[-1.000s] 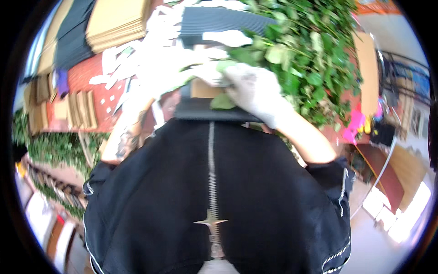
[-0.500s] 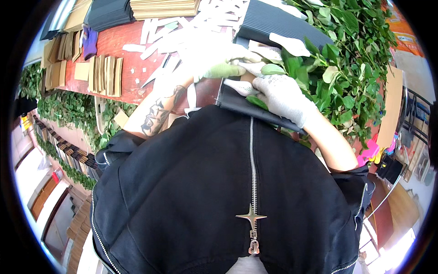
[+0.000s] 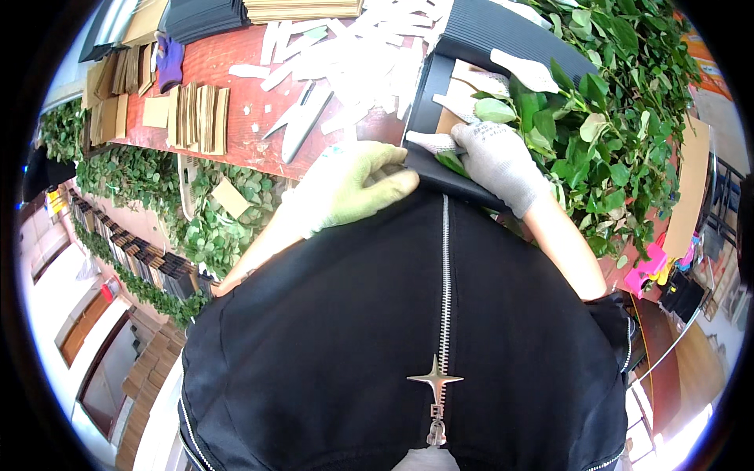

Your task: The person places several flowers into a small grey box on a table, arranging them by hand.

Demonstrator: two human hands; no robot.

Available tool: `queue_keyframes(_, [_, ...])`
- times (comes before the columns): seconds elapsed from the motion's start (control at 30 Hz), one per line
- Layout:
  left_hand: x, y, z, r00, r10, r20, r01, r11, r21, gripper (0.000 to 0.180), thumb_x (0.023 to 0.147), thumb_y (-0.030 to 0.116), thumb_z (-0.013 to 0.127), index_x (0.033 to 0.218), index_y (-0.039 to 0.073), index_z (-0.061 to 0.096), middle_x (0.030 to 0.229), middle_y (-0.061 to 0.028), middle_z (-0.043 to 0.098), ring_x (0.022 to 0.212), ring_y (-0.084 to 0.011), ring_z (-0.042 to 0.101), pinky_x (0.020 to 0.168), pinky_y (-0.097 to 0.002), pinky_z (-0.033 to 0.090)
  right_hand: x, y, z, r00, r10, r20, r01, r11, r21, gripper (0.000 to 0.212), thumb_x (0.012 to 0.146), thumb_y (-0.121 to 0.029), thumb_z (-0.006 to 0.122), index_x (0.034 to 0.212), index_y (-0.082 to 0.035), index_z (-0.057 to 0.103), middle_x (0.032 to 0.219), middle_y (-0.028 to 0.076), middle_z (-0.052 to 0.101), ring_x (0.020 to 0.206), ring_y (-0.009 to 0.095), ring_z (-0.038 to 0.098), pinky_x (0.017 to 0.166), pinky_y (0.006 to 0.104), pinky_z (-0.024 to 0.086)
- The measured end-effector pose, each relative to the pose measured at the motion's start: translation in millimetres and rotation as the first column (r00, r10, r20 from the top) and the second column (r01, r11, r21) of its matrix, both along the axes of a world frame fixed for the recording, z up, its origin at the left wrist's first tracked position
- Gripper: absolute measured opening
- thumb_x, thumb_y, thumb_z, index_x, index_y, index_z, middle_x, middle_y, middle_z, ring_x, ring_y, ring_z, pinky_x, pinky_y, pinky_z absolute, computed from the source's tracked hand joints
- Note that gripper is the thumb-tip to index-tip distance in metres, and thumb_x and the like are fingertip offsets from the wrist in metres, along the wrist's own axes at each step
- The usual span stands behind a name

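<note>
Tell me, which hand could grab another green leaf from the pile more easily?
Probably the right hand: its grey glove lies right beside the leafy pile. The left hand rests on the black folder's far side.

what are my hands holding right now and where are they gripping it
Both gloved hands are on the black ribbed folder: the left hand presses its near edge, and the right hand lies on it over a green leaf. A closed grip cannot be told.
</note>
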State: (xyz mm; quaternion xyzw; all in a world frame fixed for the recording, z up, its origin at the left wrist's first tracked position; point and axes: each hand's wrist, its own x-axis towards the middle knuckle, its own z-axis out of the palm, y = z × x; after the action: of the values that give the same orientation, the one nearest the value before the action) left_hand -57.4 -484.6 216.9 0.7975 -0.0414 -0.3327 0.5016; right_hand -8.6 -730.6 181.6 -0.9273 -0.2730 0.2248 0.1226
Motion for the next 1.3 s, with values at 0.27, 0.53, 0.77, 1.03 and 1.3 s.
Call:
queue_keyframes(0.27, [-1.7, -9.5, 12.6, 0.991, -0.129, 0.024, 0.128, 0.991, 0.044, 0.066, 0.084, 0.020, 0.077, 0.134, -0.013, 0.050, 0.094, -0.0186, 0.070, 0.079, -0.0174, 0.070, 0.068, -0.0280, 0.055, -3.6, 1.7, -13.9, 0.993, -0.024, 0.118, 0.008, 0.991, 0.133, 0.010, 0.085, -0.012, 0.059, 0.084, -0.004, 0.064, 0.079, 0.021, 0.066, 0.081, 0.039, 0.066, 0.073, 0.0484, 0.051])
queue_keyframes(0.53, [-15.7, -10.9, 2.4, 0.985, -0.096, 0.144, 0.068, 0.979, 0.192, 0.046, 0.085, 0.037, 0.071, 0.112, 0.001, 0.065, 0.095, -0.0181, 0.071, 0.088, -0.0325, 0.070, 0.079, -0.0409, 0.054, -6.9, 3.0, -18.4, 0.990, -0.048, 0.132, 0.031, 0.991, 0.132, 0.008, 0.082, -0.010, 0.059, 0.084, -0.004, 0.064, 0.078, 0.020, 0.065, 0.082, 0.039, 0.066, 0.073, 0.0486, 0.051])
queue_keyframes(0.77, [-35.4, -3.8, 1.7, 0.971, -0.035, 0.236, -0.022, 0.971, 0.237, 0.040, 0.088, 0.039, 0.068, 0.107, 0.004, 0.070, 0.095, -0.0142, 0.073, 0.090, -0.0282, 0.071, 0.082, -0.0383, 0.055, -7.3, 4.5, -16.7, 0.982, -0.062, 0.181, 0.039, 0.991, 0.126, 0.007, 0.080, -0.010, 0.060, 0.083, -0.006, 0.065, 0.077, 0.020, 0.065, 0.079, 0.039, 0.065, 0.072, 0.0486, 0.051])
queue_keyframes(1.03, [-23.2, -20.0, -3.9, 0.945, -0.134, 0.299, 0.043, 0.955, 0.292, 0.037, 0.087, 0.037, 0.073, 0.083, 0.001, 0.067, 0.072, -0.0090, 0.069, 0.061, -0.0172, 0.066, 0.060, -0.0297, 0.051, -6.0, 9.4, -28.9, 0.977, -0.089, 0.191, 0.071, 0.993, 0.099, 0.012, 0.082, -0.013, 0.059, 0.088, -0.006, 0.068, 0.083, 0.020, 0.067, 0.085, 0.038, 0.065, 0.077, 0.0478, 0.050])
queue_keyframes(1.3, [-41.1, -11.8, -5.2, 0.985, -0.012, 0.174, -0.011, 0.992, 0.129, 0.037, 0.090, 0.038, 0.067, 0.096, 0.001, 0.070, 0.086, -0.0146, 0.072, 0.076, -0.0239, 0.069, 0.072, -0.0354, 0.052, -5.6, 8.4, -29.6, 0.976, -0.104, 0.189, 0.087, 0.992, 0.095, 0.016, 0.083, -0.016, 0.059, 0.092, -0.007, 0.070, 0.084, 0.020, 0.068, 0.085, 0.038, 0.065, 0.077, 0.0479, 0.050])
